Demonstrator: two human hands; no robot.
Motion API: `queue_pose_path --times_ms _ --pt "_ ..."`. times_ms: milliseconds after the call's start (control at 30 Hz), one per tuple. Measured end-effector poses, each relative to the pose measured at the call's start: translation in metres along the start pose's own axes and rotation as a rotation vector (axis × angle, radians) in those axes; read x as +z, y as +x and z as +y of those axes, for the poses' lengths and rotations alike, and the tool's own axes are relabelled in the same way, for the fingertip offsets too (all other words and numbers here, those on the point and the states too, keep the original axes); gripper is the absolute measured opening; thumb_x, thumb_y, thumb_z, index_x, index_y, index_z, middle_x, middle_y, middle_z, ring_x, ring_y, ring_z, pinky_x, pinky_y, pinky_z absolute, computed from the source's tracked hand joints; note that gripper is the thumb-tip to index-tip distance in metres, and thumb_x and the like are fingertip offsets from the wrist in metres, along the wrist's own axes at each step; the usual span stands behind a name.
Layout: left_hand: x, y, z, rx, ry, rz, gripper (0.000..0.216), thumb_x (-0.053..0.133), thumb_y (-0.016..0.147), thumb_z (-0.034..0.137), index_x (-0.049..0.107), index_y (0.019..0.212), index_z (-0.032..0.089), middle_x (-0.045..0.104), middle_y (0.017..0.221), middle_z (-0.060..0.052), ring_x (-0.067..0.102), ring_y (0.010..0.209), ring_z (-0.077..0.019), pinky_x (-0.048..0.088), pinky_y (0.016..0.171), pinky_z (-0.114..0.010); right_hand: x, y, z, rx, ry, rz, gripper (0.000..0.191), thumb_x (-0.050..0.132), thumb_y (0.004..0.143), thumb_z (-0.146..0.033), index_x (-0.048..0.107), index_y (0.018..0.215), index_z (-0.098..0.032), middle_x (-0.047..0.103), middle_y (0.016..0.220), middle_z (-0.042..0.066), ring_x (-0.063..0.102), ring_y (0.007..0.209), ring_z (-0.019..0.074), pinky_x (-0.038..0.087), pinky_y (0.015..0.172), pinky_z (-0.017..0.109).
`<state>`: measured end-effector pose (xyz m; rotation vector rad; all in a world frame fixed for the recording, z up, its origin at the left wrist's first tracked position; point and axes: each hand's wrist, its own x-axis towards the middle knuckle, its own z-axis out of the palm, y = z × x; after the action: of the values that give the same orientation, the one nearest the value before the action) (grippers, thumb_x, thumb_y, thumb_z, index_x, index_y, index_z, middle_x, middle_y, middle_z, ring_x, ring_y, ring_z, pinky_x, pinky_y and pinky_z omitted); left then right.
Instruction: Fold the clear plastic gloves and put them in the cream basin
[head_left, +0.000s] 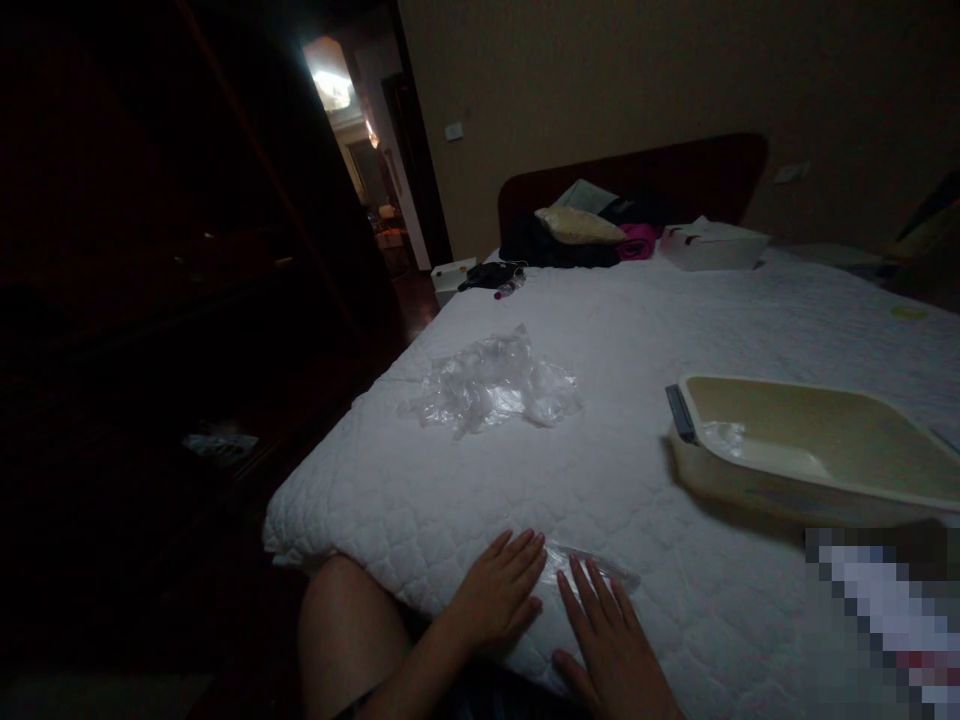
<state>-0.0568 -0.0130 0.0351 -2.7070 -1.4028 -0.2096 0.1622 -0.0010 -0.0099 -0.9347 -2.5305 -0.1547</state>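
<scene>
Both palms face down at the near edge of a white quilted bed. Between and under the fingers lies a flattened clear plastic bag. My left hand has its fingers stretched out, with the tips at the bag's left end. To its right, my right hand rests with fingers spread on the bag's middle. Neither hand grips anything. Farther up the bed sits a heap of crumpled clear plastic bags.
A cream plastic bin with a grey handle stands at right, some clear plastic inside. Clothes and a white box lie by the headboard. The bed's left side drops to a dark floor. A pixelated patch covers the lower right corner.
</scene>
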Motion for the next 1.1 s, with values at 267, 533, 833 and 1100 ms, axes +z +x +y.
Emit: queue_pose_path --times_ms 267,533,833,1100 --pt "0.01 -0.002 0.003 -0.04 0.056 0.059 0.055 0.033 0.092 0.041 0.02 0.14 0.017 0.023 0.146 -0.004 0.016 0.135 -0.0214 0.02 0.108 -0.04 -0.028 0.022 -0.004 0.091 0.075 0.177 0.048 0.044 0.087 -0.033 0.04 0.132 -0.014 0.057 0.122 0.013 0.053 0.111 0.0241 0.046 0.089 0.039" --pt "0.017 -0.002 0.004 -0.083 0.08 0.098 0.058 0.039 0.089 0.038 0.02 0.14 0.018 0.025 0.146 -0.003 0.016 0.135 -0.0227 0.019 0.108 -0.04 -0.002 0.054 -0.025 0.074 0.018 0.087 0.059 0.04 0.088 -0.044 0.037 0.134 -0.006 0.043 0.135 0.018 0.037 0.126 0.0274 0.036 0.098 0.044" --pt "0.013 0.001 0.004 -0.065 0.022 0.121 0.051 0.038 0.091 0.035 0.026 0.138 0.018 0.036 0.141 -0.005 0.025 0.132 -0.0204 0.024 0.106 -0.041 -0.021 0.032 0.019 -0.052 0.143 -0.24 0.064 0.038 0.089 -0.048 0.022 0.141 -0.015 0.028 0.145 0.012 0.024 0.133 0.0231 0.027 0.106 0.042" --pt "0.007 0.002 0.01 -0.057 0.011 0.104 0.046 0.036 0.092 0.033 0.031 0.136 0.019 0.037 0.14 -0.003 0.029 0.131 -0.0205 0.023 0.107 -0.044 -0.024 0.023 0.031 -0.089 0.14 -0.203 0.06 0.04 0.089 -0.044 0.024 0.14 -0.017 0.03 0.144 0.01 0.026 0.132 0.0215 0.029 0.105 0.04"
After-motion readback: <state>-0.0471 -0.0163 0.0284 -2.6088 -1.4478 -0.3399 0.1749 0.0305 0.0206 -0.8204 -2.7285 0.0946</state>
